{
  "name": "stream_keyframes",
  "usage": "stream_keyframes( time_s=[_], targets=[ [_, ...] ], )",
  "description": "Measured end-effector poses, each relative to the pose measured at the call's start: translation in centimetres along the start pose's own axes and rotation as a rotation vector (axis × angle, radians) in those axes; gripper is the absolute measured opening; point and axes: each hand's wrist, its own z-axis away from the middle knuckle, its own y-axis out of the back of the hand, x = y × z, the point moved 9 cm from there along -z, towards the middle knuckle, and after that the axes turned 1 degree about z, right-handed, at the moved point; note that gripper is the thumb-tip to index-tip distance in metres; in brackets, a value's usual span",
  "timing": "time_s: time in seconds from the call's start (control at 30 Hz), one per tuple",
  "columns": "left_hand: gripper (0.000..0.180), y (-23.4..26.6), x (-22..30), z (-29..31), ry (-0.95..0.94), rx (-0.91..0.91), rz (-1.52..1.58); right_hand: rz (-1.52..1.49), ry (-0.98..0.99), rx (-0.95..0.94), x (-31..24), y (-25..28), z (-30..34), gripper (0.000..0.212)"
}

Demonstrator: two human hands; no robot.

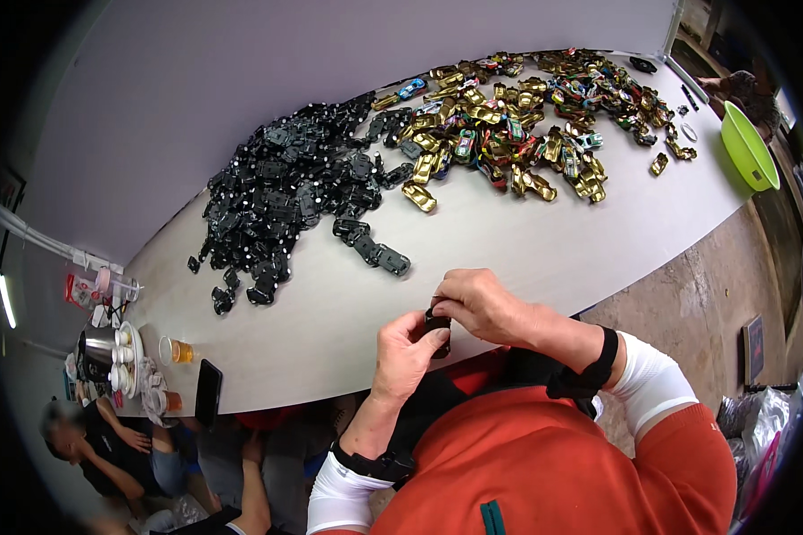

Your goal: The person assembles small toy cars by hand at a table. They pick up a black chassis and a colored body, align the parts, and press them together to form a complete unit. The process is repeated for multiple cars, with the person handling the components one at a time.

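Close to the table's near edge, my left hand (401, 352) grips a small black toy car base (436, 322) between thumb and fingers. My right hand (480, 305) is closed in a pinch at the upper end of the same piece, and the fingers of both hands cover much of it. Just beyond my hands lie a few loose black car bases (371, 251). A large heap of similar black bases (272, 174) spreads across the far left. Beside it, toward the far right, is a heap of toy car bodies (482, 134), many gold, others multicoloured.
A green basin (748, 147) sits at the table's right end. Along the left end are a black phone (208, 394), a cup of amber drink (177, 350) and a tray (132, 357) with cups. Another person (107, 446) sits at lower left. A wall borders the far side.
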Motion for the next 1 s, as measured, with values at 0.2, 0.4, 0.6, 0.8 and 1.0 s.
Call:
stream_keyframes(
  time_s=[0.2, 0.4, 0.6, 0.8, 1.0],
  targets=[
    [0.017, 1.8, 0.9, -0.6, -0.010, 0.038, 0.052, -0.156, -0.323, 0.000, 3.2, 0.3, 1.6, 0.019],
    [0.017, 1.2, 0.5, -0.7, -0.016, -0.036, 0.033, -0.548, -0.545, -0.049, 3.8, -0.8, 2.3, 0.016],
    [0.015, 0.6, 1.2, -0.7, -0.145, -0.034, -0.051, -0.428, -0.452, -0.015, 3.4, -0.9, 1.6, 0.005],
    [0.016, 0.7, 0.4, -1.1, -0.196, 0.015, -0.139, -0.112, -0.166, 0.072, 2.9, -0.4, 1.1, 0.005],
    [0.020, 2.1, 0.1, -1.8, -0.064, 0.102, 0.197, -0.757, -0.526, 0.110, 4.7, 0.2, 2.1, 0.020]
  ],
)
